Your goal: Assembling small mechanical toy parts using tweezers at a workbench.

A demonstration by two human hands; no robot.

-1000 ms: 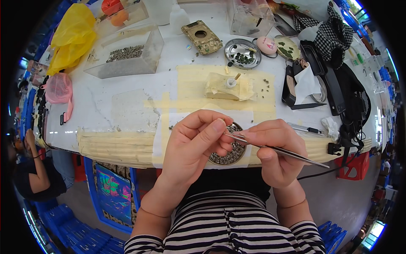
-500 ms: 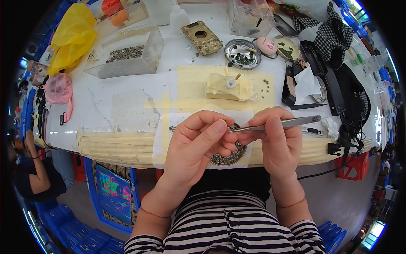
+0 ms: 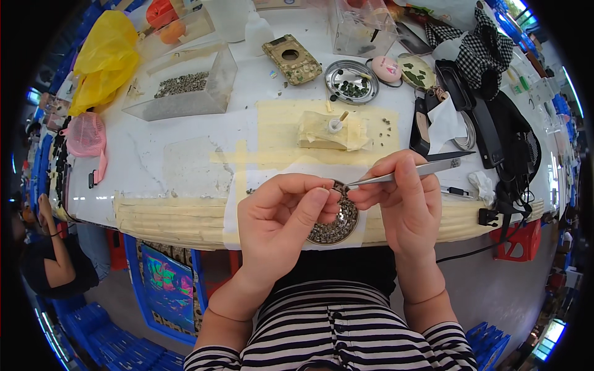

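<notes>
My right hand (image 3: pixel 405 204) holds metal tweezers (image 3: pixel 427 168) between thumb and fingers, their tips pointing left. The fingertips of my left hand (image 3: pixel 275 216) are pinched together; anything between them is too small to make out. A short gap separates the tweezer tips from the left fingertips. Below the hands, partly hidden by the left one, a round dish (image 3: pixel 356 230) holds many small metallic pieces (image 3: pixel 334 232) on a white sheet (image 3: pixel 231 213). Beyond the hands stands a tape-covered block (image 3: pixel 318 138) with a small white cup (image 3: pixel 335 125) and a stick in it.
A clear bin (image 3: pixel 179 110) of small metal parts stands at the far left. Further back are a camouflage-patterned model part (image 3: pixel 292 60) and a metal plate (image 3: pixel 337 94) with dark green pieces. Black cases (image 3: pixel 489 139) and a black bag (image 3: pixel 520 133) lie to the right. At left, another person's arm (image 3: pixel 57 247) shows.
The tweezer tips have drawn away to the right from my left fingertips. Both hands have moved slightly apart, uncovering more of the dish between them.
</notes>
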